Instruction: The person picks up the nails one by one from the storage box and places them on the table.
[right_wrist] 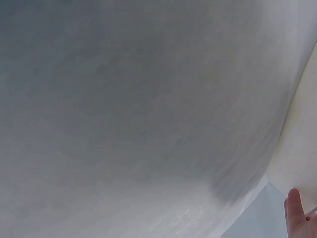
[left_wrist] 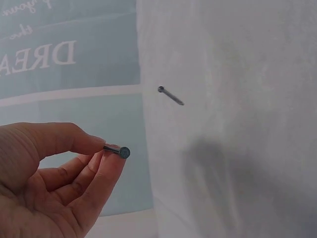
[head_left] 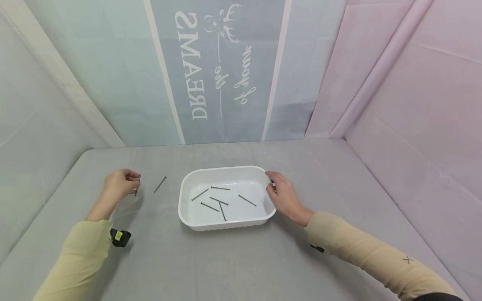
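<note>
Over at 9 o'clock on the grey cloth-covered table (head_left: 233, 259), the left hand (head_left: 119, 184) pinches a thin dark steel nail (head_left: 137, 185) between thumb and curled fingertips, holding it roughly upright just above the cloth. Another loose dark nail (head_left: 160, 184) lies just beside it toward 3 o'clock. Right hand (head_left: 284, 196) sits at the white rectangular plastic tray's (head_left: 226, 225) 3 o'clock rim, fingers curled on the edge. Five dark nails (head_left: 218, 201) lie scattered inside the tray.

Grey table (head_left: 339, 175) between blue banner (head_left: 218, 71), pink drape (head_left: 406, 83).
</note>
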{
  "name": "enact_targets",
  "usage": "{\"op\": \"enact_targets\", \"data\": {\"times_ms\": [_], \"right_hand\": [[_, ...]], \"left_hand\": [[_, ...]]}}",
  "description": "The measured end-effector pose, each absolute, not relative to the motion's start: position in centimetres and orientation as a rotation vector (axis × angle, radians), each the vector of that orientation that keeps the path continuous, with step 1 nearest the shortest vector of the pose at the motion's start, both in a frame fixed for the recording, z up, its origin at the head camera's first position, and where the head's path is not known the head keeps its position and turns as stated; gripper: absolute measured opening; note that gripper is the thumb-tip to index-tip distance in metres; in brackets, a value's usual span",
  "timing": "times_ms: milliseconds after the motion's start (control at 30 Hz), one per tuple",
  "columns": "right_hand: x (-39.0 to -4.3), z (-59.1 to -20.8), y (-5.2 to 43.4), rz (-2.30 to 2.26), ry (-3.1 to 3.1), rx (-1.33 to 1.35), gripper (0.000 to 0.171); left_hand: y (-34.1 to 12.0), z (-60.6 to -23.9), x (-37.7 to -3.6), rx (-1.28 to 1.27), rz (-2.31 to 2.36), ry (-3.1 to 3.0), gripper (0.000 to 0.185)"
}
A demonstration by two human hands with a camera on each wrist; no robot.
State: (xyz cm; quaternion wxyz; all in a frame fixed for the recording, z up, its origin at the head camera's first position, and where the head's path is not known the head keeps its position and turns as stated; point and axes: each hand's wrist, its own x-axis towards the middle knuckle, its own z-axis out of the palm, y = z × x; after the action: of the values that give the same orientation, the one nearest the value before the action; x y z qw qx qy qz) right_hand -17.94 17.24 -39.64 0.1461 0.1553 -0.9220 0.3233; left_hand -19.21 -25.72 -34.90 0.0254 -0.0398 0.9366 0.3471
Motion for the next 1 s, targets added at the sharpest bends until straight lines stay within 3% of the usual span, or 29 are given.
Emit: {"op": "enact_targets", "data": {"times_ms": [1000], "right_hand": [[-18.1, -39.8, 17.3, 0.942, -2.641, 0.458, 0.038]], "left_hand": [[-26.1, -37.7, -20.3, -0.278, 1.01, 2.75, 0.027]]}}
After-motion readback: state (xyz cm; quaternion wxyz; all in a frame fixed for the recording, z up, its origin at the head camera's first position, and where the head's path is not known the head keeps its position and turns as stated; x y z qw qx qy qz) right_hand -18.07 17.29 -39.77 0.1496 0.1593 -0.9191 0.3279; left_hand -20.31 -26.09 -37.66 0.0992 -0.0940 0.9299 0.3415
